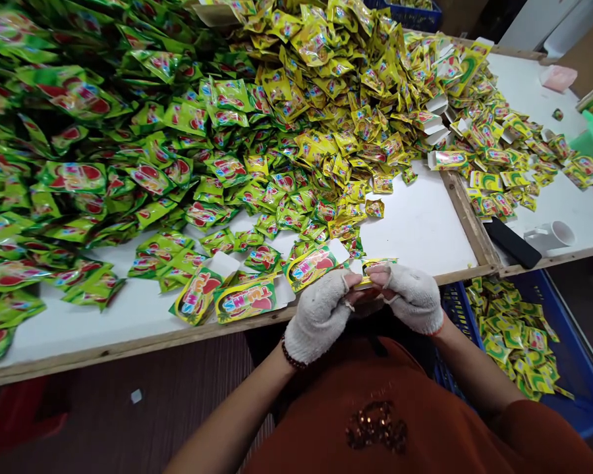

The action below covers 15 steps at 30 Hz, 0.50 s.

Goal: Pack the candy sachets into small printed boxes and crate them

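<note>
Both my hands wear white gloves that leave the fingertips bare. Between them, at the table's front edge, is a small yellow-green printed carton (pixel 378 263). My left hand (pixel 326 309) pinches its left end, and my right hand (pixel 412 296) grips its right end; the fingers partly cover it. Several printed cartons with white flaps lie left of my left hand: an upright-leaning carton (pixel 197 293), a flat carton (pixel 247 299) and a carton (pixel 313 264) touching the glove. Small green candy packets (pixel 261 258) and yellow packets (pixel 343 228) lie just beyond.
A large heap of green packets (pixel 74 178) covers the left, with yellow packets (pixel 321 39) behind. Past a wooden divider (pixel 467 224) lie filled-looking cartons (pixel 504 158), a black phone (pixel 512 242) and a white mug (pixel 553 235). A blue crate (pixel 573 368) of cartons stands below right.
</note>
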Tool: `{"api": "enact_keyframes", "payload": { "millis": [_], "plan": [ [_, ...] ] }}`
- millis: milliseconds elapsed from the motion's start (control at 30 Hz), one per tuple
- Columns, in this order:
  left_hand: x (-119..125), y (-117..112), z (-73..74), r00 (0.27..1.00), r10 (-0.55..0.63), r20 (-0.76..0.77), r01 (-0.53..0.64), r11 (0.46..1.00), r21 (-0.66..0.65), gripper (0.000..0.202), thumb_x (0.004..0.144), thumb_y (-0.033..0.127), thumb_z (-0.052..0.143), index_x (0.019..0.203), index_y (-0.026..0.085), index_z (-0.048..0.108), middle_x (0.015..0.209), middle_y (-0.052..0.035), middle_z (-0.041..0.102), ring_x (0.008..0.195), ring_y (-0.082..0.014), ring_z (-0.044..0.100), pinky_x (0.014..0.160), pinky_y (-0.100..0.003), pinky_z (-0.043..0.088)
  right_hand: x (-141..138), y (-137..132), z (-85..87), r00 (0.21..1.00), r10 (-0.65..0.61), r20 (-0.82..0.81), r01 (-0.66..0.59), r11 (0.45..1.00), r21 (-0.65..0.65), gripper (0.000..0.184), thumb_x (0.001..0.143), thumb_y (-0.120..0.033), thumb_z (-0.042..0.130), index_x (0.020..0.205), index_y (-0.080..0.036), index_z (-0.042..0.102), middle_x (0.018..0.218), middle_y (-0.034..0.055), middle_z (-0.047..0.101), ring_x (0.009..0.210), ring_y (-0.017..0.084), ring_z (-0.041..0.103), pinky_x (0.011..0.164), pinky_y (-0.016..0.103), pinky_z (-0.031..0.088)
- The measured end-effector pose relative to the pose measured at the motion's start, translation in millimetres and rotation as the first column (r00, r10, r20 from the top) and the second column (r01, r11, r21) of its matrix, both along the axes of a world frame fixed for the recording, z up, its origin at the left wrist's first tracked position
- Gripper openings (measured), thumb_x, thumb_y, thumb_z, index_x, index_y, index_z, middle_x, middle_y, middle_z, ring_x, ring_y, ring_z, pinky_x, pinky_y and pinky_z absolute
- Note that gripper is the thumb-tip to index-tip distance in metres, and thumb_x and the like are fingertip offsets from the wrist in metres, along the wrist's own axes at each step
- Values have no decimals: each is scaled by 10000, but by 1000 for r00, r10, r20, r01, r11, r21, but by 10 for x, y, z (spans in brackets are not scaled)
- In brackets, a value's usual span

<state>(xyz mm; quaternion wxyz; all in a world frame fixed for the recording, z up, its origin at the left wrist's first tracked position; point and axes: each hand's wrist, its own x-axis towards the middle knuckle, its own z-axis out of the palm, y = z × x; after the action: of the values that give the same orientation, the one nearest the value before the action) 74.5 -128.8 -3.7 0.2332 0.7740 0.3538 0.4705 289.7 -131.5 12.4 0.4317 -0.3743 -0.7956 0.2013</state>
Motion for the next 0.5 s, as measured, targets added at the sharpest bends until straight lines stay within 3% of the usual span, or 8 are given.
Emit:
{"api": "enact_keyframes", "payload": {
  "millis": [100,233,367,500],
  "plan": [
    [-3,-21,26,998,-62,18,61,998,24,350,877,54,577,1187,200,653,1049,-95,755,988,-173,722,900,-312,590,1,-74,-37,999,49,-10,-49,999,13,465,895,-68,594,1298,-292,654,1227,89,736,975,200,759,821,337,647],
    [-10,-38,94,994,-95,48,93,995,30,304,895,86,585,1162,210,661,1044,-88,760,986,-165,721,889,-308,592,-43,-162,0,998,-18,-65,9,991,-132,330,919,-108,598,1193,-261,700,1204,93,746,976,212,762,838,356,641],
    [-27,10,341,997,-78,-15,75,988,-137,104,931,223,612,968,180,699,935,-68,758,882,-157,716,828,-277,581,-87,-162,4,996,-65,-58,58,992,-114,267,924,-161,622,1170,-243,684,1136,89,770,1006,213,755,920,366,613],
    [-43,51,526,987,-114,-113,89,975,-203,175,953,225,565,873,165,708,864,-56,757,791,-146,712,787,-258,572,-92,-184,-114,997,-66,-41,61,993,-105,293,918,-174,633,1200,-250,656,1139,96,764,1014,215,748,926,373,608]
  ]
}}
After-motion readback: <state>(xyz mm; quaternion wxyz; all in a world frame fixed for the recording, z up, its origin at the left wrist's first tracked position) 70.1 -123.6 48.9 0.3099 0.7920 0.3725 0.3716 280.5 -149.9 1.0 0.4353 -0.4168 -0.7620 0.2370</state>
